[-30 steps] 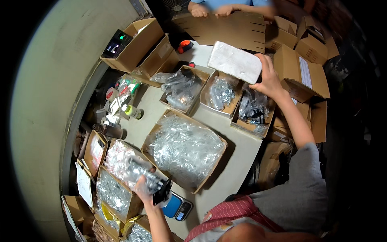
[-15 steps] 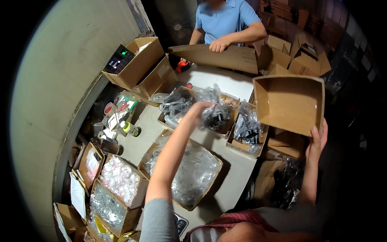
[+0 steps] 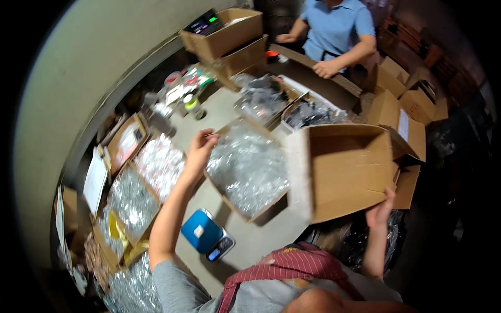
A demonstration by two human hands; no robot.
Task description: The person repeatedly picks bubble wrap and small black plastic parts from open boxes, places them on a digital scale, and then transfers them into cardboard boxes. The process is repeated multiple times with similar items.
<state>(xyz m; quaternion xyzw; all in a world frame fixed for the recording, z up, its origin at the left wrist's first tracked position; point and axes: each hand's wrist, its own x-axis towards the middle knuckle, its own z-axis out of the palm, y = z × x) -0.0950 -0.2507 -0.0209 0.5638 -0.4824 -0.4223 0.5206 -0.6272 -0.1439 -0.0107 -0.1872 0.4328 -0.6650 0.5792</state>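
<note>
My right hand (image 3: 381,209) grips an empty cardboard box (image 3: 349,172) by its lower right edge. The box is tilted with its open side toward me, over the table's right side. My left hand (image 3: 199,151) hangs by the left edge of a box filled with clear plastic bags (image 3: 248,164). Its fingers look bent but are blurred, and I cannot see anything in them. Beyond the raised box, dark parts in clear bags (image 3: 313,113) lie in a shallow carton. More bagged parts (image 3: 263,96) sit in a carton to its left.
A blue-topped scale (image 3: 201,231) stands near me. At left are boxes of white packets (image 3: 160,164) and clear bags (image 3: 133,201). A green-labelled bottle (image 3: 194,107) stands farther back. Across the table, a person in a blue shirt (image 3: 339,28) rests a hand at a cardboard panel (image 3: 313,70).
My left hand has left the bagged parts and drawn back to the clear-bag box. My right hand has brought the empty box inward over the table. The view has shifted, showing the scale fully.
</note>
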